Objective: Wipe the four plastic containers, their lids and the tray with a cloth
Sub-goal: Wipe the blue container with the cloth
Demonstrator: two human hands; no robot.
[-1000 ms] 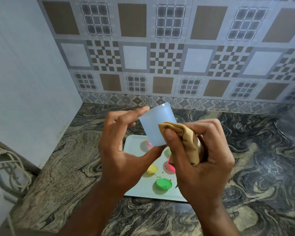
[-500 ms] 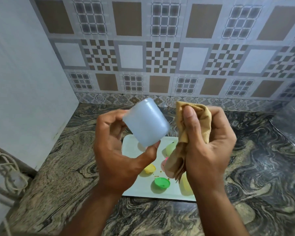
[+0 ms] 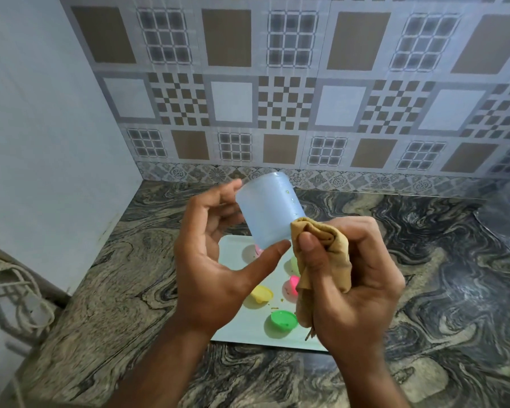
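Container (image 3: 268, 212) | light, stiff, likely slick | left hand (image 3: 211, 269) clamps base and rim | right hand (image 3: 351, 278) clamps cloth (image 3: 321, 254)

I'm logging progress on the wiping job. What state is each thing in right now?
Blue container: lifted, tilted, lid off, droplets on its side.
Cloth: bunched, touching the container's side.
Left hand: holds the container.
Right hand: grips the cloth.
Tray: flat on the counter, specks on it.
Green lid: lying on the tray.
Yellow lid: lying on the tray.
Pink piece: on the tray, mostly hidden.
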